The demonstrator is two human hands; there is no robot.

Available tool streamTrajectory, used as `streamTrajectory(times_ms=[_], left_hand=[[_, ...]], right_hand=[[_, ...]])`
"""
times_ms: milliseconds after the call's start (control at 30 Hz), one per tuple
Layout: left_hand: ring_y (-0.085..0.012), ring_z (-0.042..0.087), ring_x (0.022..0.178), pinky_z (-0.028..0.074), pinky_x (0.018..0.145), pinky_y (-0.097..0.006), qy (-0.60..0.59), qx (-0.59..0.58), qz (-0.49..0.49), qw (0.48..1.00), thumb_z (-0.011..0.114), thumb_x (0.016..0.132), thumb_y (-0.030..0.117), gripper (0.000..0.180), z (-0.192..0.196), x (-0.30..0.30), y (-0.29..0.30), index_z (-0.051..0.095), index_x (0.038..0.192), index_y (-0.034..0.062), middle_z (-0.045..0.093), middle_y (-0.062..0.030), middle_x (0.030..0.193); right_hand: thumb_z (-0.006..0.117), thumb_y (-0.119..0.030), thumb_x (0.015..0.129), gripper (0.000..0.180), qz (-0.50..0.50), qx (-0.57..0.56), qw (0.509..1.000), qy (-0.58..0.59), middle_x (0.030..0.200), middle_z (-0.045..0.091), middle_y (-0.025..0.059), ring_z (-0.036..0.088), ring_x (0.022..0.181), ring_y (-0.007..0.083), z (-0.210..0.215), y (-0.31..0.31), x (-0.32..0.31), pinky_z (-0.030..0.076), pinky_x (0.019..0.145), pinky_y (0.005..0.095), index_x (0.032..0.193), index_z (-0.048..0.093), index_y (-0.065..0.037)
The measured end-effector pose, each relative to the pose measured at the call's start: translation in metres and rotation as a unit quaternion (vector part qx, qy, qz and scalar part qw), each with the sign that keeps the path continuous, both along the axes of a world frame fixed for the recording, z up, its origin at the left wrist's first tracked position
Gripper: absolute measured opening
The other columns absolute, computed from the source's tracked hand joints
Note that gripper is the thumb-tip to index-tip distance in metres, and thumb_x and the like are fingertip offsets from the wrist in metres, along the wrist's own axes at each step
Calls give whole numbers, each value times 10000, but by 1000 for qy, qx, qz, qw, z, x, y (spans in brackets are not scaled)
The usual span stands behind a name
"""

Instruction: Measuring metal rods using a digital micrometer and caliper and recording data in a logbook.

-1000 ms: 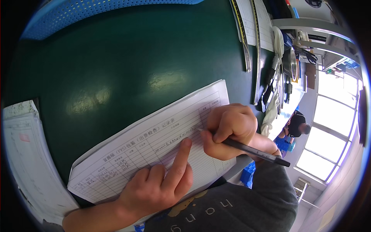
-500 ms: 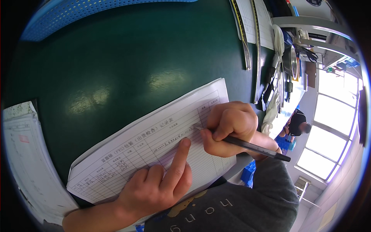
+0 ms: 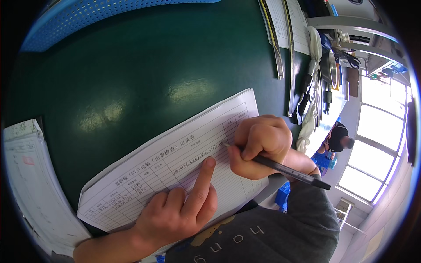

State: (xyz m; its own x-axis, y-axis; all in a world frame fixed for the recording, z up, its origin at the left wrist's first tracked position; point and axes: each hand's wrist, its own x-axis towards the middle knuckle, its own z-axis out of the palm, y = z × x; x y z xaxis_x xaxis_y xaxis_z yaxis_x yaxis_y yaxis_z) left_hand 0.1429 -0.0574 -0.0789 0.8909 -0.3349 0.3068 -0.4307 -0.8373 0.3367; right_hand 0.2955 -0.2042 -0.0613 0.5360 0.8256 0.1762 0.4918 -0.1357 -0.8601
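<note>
A stack of printed record sheets (image 3: 149, 175) with a ruled table lies tilted on the green tabletop, handwriting in several of its rows. My right hand (image 3: 263, 144) is closed around a black pen (image 3: 289, 170), whose tip touches the top sheet near the right end of a handwritten line. Just left of the tip, my left hand (image 3: 180, 210) rests on the sheet with its index finger stretched out below that line and the other fingers curled. Nothing shows in the left hand.
A blue perforated basket (image 3: 87, 24) stands at the far left. More papers (image 3: 33, 153) lie at the left edge. Two metal rulers (image 3: 291, 65) lie at the far right beside white cloth (image 3: 315, 48). Beyond, a person in black (image 3: 338, 138) is near the windows.
The pen tip has shifted slightly, and a little more handwriting shows at the end of the line. My left hand keeps its place on the sheet.
</note>
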Motion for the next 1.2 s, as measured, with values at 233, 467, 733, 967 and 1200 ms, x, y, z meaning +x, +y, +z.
streamTrajectory(times_ms=[233,467,733,967,1200], left_hand=[[-74,359,428,290,380,-176,0,5,-1,1000,517,761,79,84,0,0,0,508,842,59,572,-146,1120],[-74,359,426,288,380,-176,1,3,-1,1000,523,761,87,85,0,-1,0,510,841,60,570,-146,1124],[-73,353,418,280,374,-175,-2,0,-1,1000,522,761,86,83,1,1,0,506,837,58,577,-147,1114],[-73,352,417,282,373,-177,-4,-2,-2,1000,519,758,81,64,1,2,0,510,816,57,578,-147,1111],[-75,352,418,291,380,-183,-6,4,4,1000,514,751,81,71,1,0,-1,514,818,58,576,-148,1112]], right_hand=[[575,82,553,279,-5,12,1000,-8,480,402,25,391,356,168,0,-2,2,274,337,258,527,356,-88],[571,80,544,277,-5,-9,1000,-20,469,386,25,377,346,168,0,-2,1,266,331,262,518,353,-88],[562,82,552,270,-21,7,1000,-5,458,364,22,362,340,169,-3,-3,-1,256,330,266,516,353,-85],[565,86,552,272,-22,27,999,-10,465,372,21,367,345,164,-3,-4,0,261,330,260,525,357,-87],[571,81,552,288,-42,28,998,32,471,397,25,382,351,154,-1,-5,1,264,333,247,518,346,-95]])
